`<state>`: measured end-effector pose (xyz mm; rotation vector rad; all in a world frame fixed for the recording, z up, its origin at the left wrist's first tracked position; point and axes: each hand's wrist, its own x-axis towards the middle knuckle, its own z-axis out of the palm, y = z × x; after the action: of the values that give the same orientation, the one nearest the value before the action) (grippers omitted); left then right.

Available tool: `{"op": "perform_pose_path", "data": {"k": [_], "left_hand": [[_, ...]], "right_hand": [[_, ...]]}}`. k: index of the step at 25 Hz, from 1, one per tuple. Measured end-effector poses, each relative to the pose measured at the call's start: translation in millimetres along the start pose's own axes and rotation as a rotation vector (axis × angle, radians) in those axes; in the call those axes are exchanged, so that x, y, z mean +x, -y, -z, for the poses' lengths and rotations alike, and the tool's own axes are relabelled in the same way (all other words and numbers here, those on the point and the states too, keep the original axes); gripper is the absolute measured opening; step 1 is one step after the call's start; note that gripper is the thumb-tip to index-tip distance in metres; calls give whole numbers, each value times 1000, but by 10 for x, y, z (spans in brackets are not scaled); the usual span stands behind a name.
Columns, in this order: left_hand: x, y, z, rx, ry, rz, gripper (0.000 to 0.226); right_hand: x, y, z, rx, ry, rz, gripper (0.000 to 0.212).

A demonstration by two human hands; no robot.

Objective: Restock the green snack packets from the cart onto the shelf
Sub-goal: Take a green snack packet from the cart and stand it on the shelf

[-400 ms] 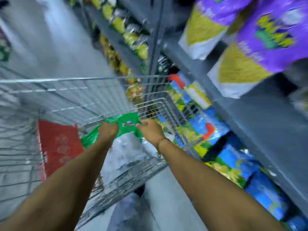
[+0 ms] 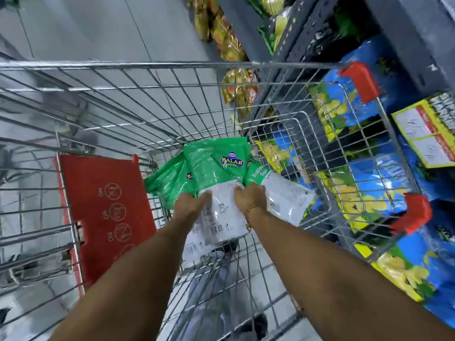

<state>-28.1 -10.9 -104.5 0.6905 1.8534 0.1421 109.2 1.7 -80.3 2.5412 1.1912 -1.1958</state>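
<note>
Several green snack packets [image 2: 209, 166] with white lower halves lie in a bunch at the bottom of the wire cart [image 2: 152, 66]. Both my arms reach down into the cart. My left hand [image 2: 190, 205] grips the left side of the top packet's white part. My right hand [image 2: 250, 196] holds its right side, with a bracelet at the wrist. One more green packet [image 2: 285, 198] sticks out to the right of my right hand. The grey shelf [image 2: 406, 28] rises along the right of the cart.
A red plastic flap [image 2: 105, 207] folds down at the cart's left inside. Red corner guards [image 2: 362, 81] cap the cart's right rim. Blue and yellow snack bags [image 2: 379, 175] fill the lower shelf beside the cart. Grey aisle floor [image 2: 98, 25] stretches ahead.
The view has tilted down into the cart. Both hands have closed on the packets' white part and the bunch has lifted slightly, showing its labels.
</note>
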Motion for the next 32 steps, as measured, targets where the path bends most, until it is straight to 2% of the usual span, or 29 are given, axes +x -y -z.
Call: {"op": "perform_pose_path", "data": {"k": [3, 6, 7, 9, 10, 13, 14, 16, 18, 19, 21, 23, 24, 27, 28, 30, 31, 32], "left_hand": [[27, 14, -70, 22, -31, -43, 52], [-148, -45, -89, -99, 41, 3, 35], [-234, -54, -105, -131, 46, -30, 30], [-501, -149, -107, -165, 27, -180, 34], [-688, -244, -95, -168, -5, -276, 35], [-1371, -671, -65, -218, -142, -557, 30], [-1666, -845, -62, -251, -155, -653, 29], [-2285, -1104, -141, -293, -145, -864, 29], [-2938, -1276, -348, -345, -70, -1042, 28], [-3208, -1344, -485, -397, 26, -1102, 24], [-3699, -1478, -863, -428, 251, -1193, 11], [-4059, -1667, -1243, -386, 354, -1198, 20], [-4236, -1765, -1475, -350, 431, -1182, 27], [-4526, -2046, -2019, -235, 700, -1142, 29], [-4465, -2163, -2204, -188, 719, -1168, 26], [-4310, -2313, -2451, -109, 687, -1138, 7], [-4167, -2382, -2540, -82, 675, -1085, 19], [-4119, -2401, -2546, -84, 668, -1027, 25]], "right_hand": [[-38, 48, 79, 59, 58, -9, 37], [-252, 62, 271, 173, 31, -52, 34], [-346, 49, 346, 207, 20, -41, 35], [-563, 7, 551, 284, -1, -2, 35], [-705, -23, 699, 325, -49, 40, 34], [-1123, -198, 1180, 481, -458, 223, 19], [-1278, -289, 1319, 574, -515, 240, 16], [-1628, -537, 1597, 862, -503, 308, 14], [-2028, -921, 1949, 1127, -643, 423, 8], [-2168, -1116, 2131, 1240, -724, 493, 7], [-2411, -1537, 2515, 1363, -913, 540, 29], [-2490, -1898, 2827, 1379, -1090, 494, 49], [-2537, -2121, 2991, 1362, -1179, 457, 49], [-2555, -2608, 3323, 1382, -1350, 372, 13], [-2515, -2711, 3385, 1354, -1347, 342, 9], [-2356, -2837, 3406, 1268, -1254, 248, 2], [-2261, -2865, 3369, 1238, -1192, 182, 2], [-2155, -2883, 3329, 1189, -1181, 68, 12]]}}
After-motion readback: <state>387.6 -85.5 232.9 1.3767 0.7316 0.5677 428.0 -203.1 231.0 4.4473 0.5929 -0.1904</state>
